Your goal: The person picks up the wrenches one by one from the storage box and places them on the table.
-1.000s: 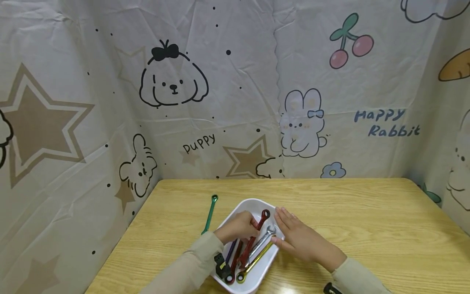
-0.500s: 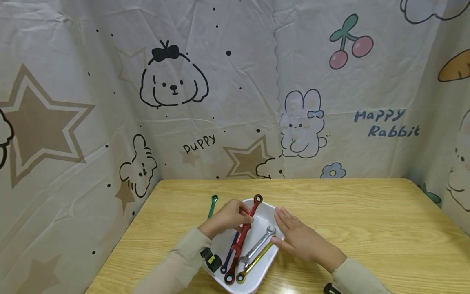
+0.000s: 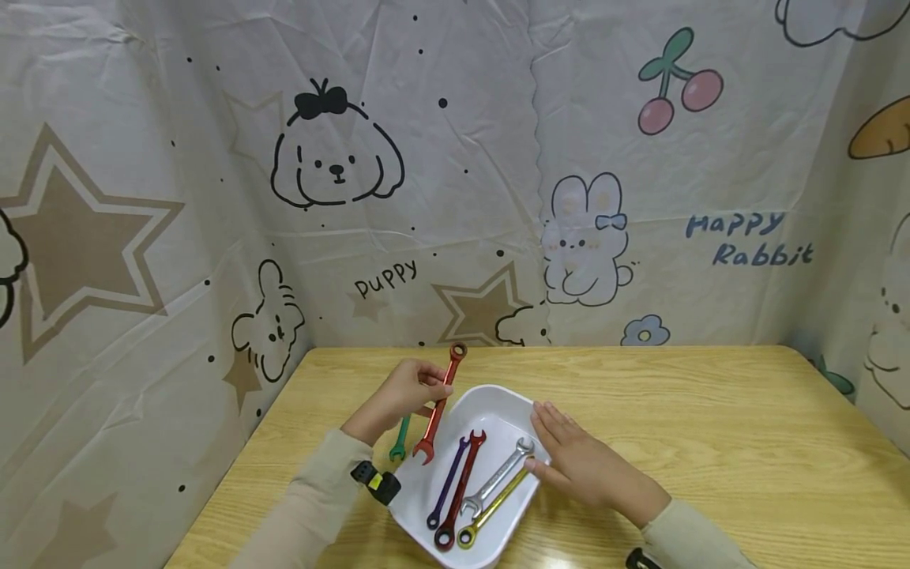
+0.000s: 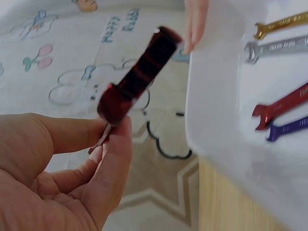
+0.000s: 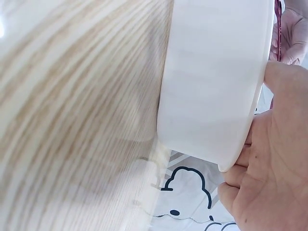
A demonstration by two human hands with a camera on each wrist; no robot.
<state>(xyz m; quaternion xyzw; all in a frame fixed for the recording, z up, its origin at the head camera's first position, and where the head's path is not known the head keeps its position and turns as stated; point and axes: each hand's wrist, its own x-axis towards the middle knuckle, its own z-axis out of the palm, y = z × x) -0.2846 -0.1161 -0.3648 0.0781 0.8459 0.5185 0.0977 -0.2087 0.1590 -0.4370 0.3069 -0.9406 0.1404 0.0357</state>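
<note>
Lifted from the tray (image 3: 498,399), the red wrench (image 3: 439,403) is now hanging pinched in the left hand (image 3: 401,393) at center frame; the right hand (image 3: 579,462) is resting flat on the tray rim, on a wooden table (image 3: 711,427) before a curtain (image 3: 498,158) reading "Puppy" and "Happy Rabbit".

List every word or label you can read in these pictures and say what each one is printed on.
"puppy": on the backdrop cloth, below the dog drawing.
"Happy Rabbit": on the same cloth, right of the rabbit drawing.
Markings on the silver wrench and the gold wrench in the white tray: too blurred to read.
Yellow label on the left wrist's black device: too small to read.
</note>
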